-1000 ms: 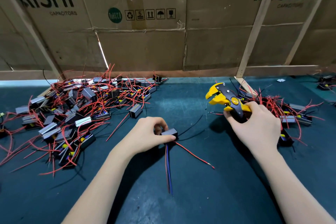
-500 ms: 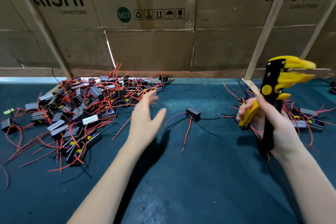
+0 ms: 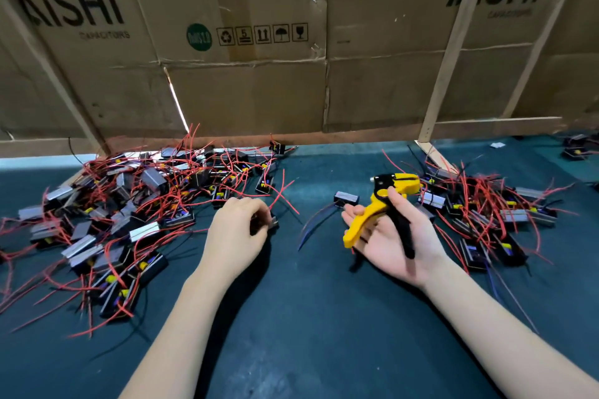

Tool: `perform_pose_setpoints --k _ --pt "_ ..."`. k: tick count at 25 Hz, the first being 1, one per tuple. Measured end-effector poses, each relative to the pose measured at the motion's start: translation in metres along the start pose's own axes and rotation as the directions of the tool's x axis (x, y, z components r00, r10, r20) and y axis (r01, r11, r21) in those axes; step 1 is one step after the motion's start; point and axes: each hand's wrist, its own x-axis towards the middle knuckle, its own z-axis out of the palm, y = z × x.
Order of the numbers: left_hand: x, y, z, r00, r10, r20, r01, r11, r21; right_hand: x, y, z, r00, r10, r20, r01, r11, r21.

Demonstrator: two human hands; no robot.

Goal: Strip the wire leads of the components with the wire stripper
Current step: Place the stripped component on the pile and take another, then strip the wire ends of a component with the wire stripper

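- The left hand (image 3: 238,233), at frame centre-left, has its fingers curled round a small dark component (image 3: 271,223) at the near edge of the left pile (image 3: 129,210); only a corner of the part shows past the knuckles, and red leads fan out above it.
- The right hand (image 3: 389,236), at centre-right, lies palm up with the wire stripper (image 3: 384,204) across it: the thumb presses over the black body, the fingers curl loosely under the yellow handle, and the handles stand spread apart. The tool's head points toward the upper right, with no wire seen in it.
- Step in hand, as I judge it: fetching a fresh component, between one strip and the next.
- The next move calls for lifting the part free of tangled neighbours, singling out one lead, and bringing its end to the stripper's head before squeezing.
- Just above and left of the right hand a lone component (image 3: 346,197) lies on the green mat (image 3: 308,334), its blue lead curving down toward the frame's middle.
- A second pile (image 3: 486,210) crowds the right side, touching the right wrist's far edge.
- Open room lies in the lower middle between the forearms; the cardboard wall (image 3: 246,91) closes off the top, so work is best kept low and central.
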Motion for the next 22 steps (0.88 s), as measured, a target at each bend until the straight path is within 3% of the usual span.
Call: perform_pose_setpoints --k 4,6,9,12,14,17,19,20,22 --pt "-0.002 0.008 -0.009 0.985 0.116 0.129 -0.116 0.993 -0.006 0.006 -0.029 -0.018 0.934 -0.291 -0.208 0.305 0.952 0.037" --pt "-0.004 0.011 -0.012 0.98 0.141 0.143 -0.137 0.99 -0.041 0.002 -0.042 -0.026 0.904 -0.362 -0.226 0.379 0.924 0.038" --pt "-0.005 0.014 -0.013 0.991 0.131 0.034 -0.128 0.988 -0.086 -0.008 -0.044 -0.029 0.935 -0.335 -0.12 0.335 0.942 -0.024" --pt "-0.006 0.017 -0.007 0.99 0.119 -0.07 -0.125 0.988 -0.089 -0.018 -0.035 -0.025 0.954 -0.301 0.019 0.294 0.916 -0.271" --pt "-0.007 0.024 0.001 0.993 0.104 -0.063 -0.112 0.984 -0.141 -0.021 -0.029 -0.02 0.948 -0.304 0.092 0.314 0.852 -0.419" --pt "-0.009 0.032 0.011 0.996 0.085 0.002 -0.083 0.977 -0.198 -0.019 -0.023 -0.016 0.903 -0.417 0.105 0.391 0.697 -0.6" --pt "-0.009 0.033 0.012 0.998 0.066 0.015 -0.061 0.968 -0.245 -0.02 -0.022 -0.017 0.83 -0.553 0.073 0.443 0.573 -0.69" --pt "-0.009 0.034 0.012 0.999 0.047 0.011 -0.042 0.959 -0.279 -0.022 -0.023 -0.019 0.778 -0.623 0.086 0.451 0.457 -0.767" --pt "-0.008 0.035 0.011 1.0 0.005 0.026 0.005 0.936 -0.352 -0.024 -0.025 -0.025 0.669 -0.724 0.167 0.345 0.103 -0.933"
